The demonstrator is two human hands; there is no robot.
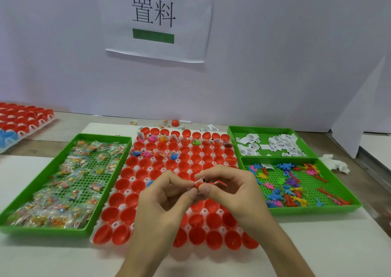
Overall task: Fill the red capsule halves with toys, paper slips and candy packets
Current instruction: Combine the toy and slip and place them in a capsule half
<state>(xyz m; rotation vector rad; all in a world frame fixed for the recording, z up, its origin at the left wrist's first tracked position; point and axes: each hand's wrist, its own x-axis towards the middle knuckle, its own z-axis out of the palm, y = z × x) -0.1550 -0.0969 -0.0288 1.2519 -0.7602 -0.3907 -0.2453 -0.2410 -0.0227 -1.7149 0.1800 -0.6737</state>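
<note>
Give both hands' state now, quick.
Left hand: pinches the red toy and paper slip.
Right hand: pinches the same toy and slip.

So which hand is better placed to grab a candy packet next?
Probably the left hand: the candy tray lies on its side; the right hand would need to cross. Both pinch a red toy.
</note>
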